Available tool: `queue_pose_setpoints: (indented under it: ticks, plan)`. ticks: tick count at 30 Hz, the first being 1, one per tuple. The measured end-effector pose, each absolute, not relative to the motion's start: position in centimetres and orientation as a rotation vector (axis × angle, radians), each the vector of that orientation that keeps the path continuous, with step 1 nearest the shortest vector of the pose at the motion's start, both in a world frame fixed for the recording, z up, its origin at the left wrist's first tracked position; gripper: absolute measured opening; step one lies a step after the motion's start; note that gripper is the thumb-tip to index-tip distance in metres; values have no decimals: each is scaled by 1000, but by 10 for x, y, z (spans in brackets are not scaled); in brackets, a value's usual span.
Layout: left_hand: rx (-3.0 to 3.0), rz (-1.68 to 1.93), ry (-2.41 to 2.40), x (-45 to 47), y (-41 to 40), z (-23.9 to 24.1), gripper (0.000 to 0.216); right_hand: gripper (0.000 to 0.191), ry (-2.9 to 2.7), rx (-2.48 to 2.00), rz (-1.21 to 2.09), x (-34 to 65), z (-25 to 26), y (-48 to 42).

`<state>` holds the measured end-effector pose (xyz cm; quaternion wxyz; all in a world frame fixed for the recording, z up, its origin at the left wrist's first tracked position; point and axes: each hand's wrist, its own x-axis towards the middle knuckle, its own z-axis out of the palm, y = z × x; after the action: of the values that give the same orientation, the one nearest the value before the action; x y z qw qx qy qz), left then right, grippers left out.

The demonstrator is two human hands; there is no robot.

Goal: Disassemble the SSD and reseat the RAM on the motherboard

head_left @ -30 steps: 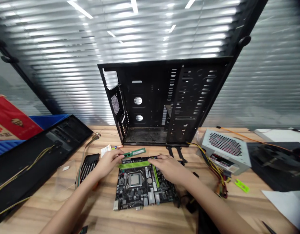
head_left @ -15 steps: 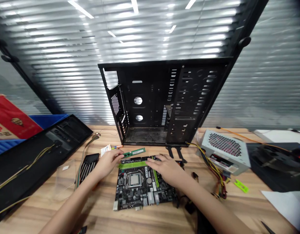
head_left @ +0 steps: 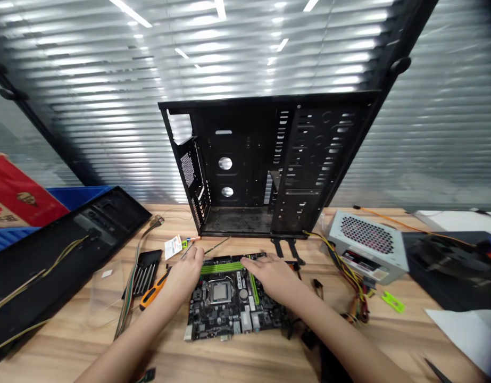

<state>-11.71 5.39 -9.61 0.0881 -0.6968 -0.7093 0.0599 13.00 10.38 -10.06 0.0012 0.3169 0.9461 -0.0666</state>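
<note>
The motherboard (head_left: 211, 323) lies flat on the table, with its processor (head_left: 220, 291) in the socket and green memory slots (head_left: 221, 268) along the far side. At that side's left corner, my left hand (head_left: 188, 274) is closed on a RAM stick (head_left: 217, 245). The stick is seen nearly edge-on, above and apart from the slots. Bent fingers of my right hand (head_left: 274, 275) rest at the right end of the green slots, spread over the board with nothing visible in them.
A black computer case (head_left: 241, 221) stands behind the board. To the right are a power supply (head_left: 365, 244) with cables and a green clip (head_left: 393, 301). At left lie an orange-handled screwdriver (head_left: 151, 294), a bit set (head_left: 146, 272) and a long black panel (head_left: 49, 282).
My left hand has turned the RAM stick from showing its flat face to nearly edge-on and moved slightly right. The right hand stays at the slots' end. The orange screwdriver handle now shows.
</note>
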Motion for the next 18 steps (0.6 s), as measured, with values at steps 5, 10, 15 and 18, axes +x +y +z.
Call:
queue_pose_setpoints:
  ticks: [5, 10, 15, 18]
  plan:
    - [-2066, 81, -1990, -110, 50, -104, 35, 68, 2962, 1022, -271, 129, -102, 103]
    - [-1968, 230, -1878, -106, 48, -111, 36, 70, 2959, 1044, -253, 129, -101, 102]
    - [-1947, 290, -1856, -105, 46, -116, 36, 76, 2937, 1058, -265, 129, -98, 101]
    - [-1943, 315, -1862, -106, 46, -117, 36, 76, 2924, 1077, -287, 129, -97, 100]
